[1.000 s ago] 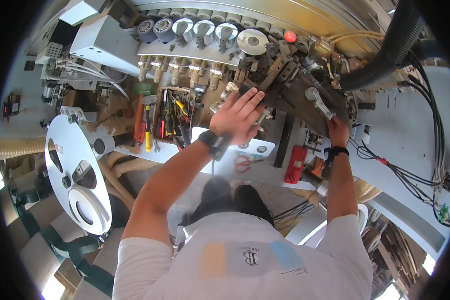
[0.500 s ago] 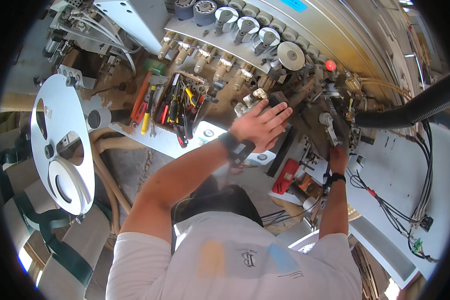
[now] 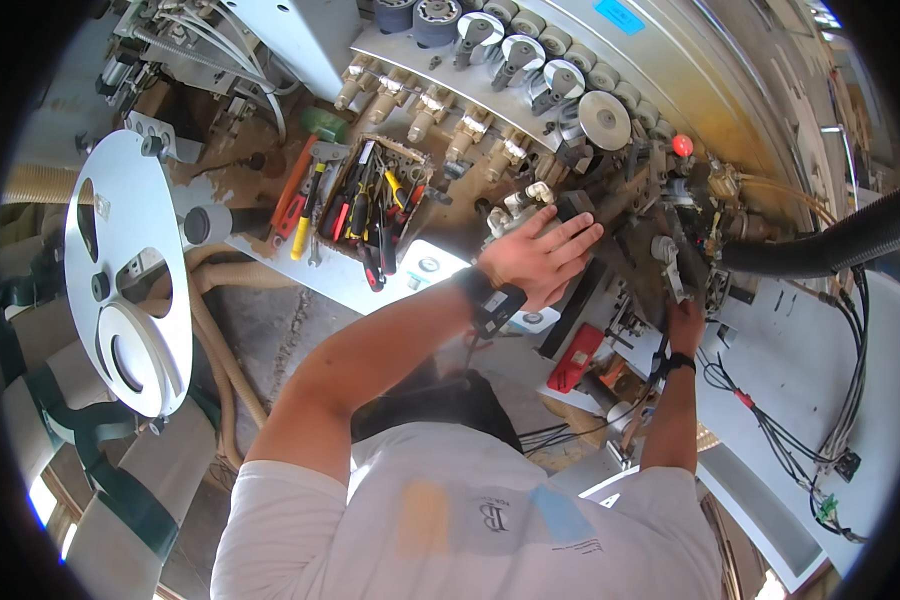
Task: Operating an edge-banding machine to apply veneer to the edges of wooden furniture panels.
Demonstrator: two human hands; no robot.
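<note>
I see screwdrivers [image 3: 359, 217] left and a ribbed black hose [image 3: 820, 250] crowding the right. My left hand [image 3: 542, 258], fingers slightly apart, lies by a dark block [image 3: 574, 205]; at a grey metal lever [image 3: 672, 272] right of centre, I can't tell how my right hand [image 3: 684, 325] closes its fingers. Grey floor [image 3: 260, 345] shows nearer than the brown machine bed [image 3: 453, 212].

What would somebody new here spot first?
Probably the big, flat, round white disc standing at the far left. Next might come the bright red ball at the upper right, then the jumbled red, yellow and black-handled tools left of the person's bare left hand.
</note>
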